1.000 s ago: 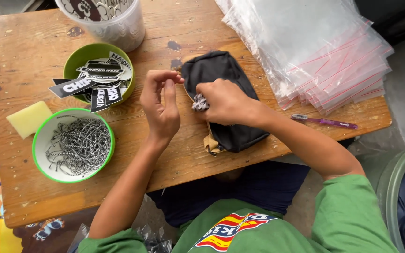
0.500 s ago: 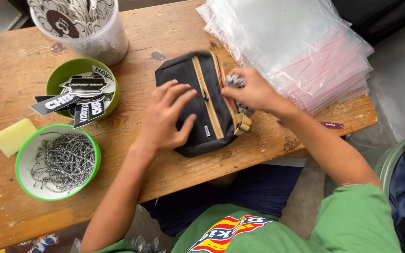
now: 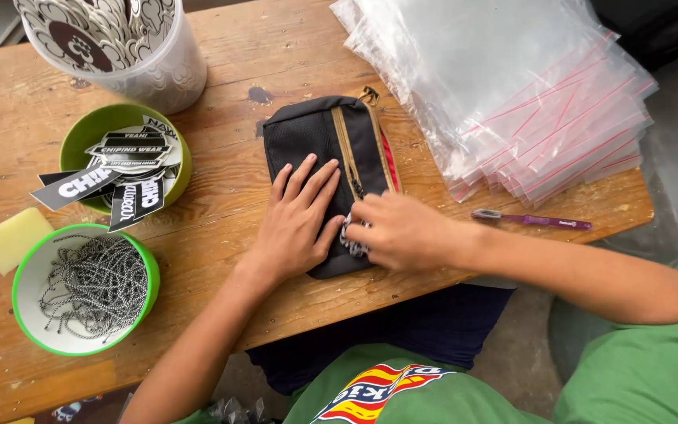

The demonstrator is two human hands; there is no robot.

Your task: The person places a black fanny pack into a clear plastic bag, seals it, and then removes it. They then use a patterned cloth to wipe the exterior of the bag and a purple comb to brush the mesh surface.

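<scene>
Left hand (image 3: 298,221) is flat on the black pouch (image 3: 323,149), fingers spread across the fabric, palm pressing it to the wooden table (image 3: 221,235) — no pinch there. The pouch lies mid-table with its tan zipper strips running lengthways and a sliver of red lining showing along the right edge. Right hand (image 3: 403,233) sits at the pouch's near end, fingers curled in and pinched on a small speckled black-and-white cord (image 3: 350,235), right by the zipper. To the left, a white bowl with a green rim (image 3: 149,271) holds a tangle of the same cord; above it a green bowl (image 3: 92,126) of black stickers, with a yellow sponge (image 3: 9,238) beside. A stack of clear zip bags (image 3: 512,86) fills the far right — a purple pen (image 3: 534,221) just below it.
</scene>
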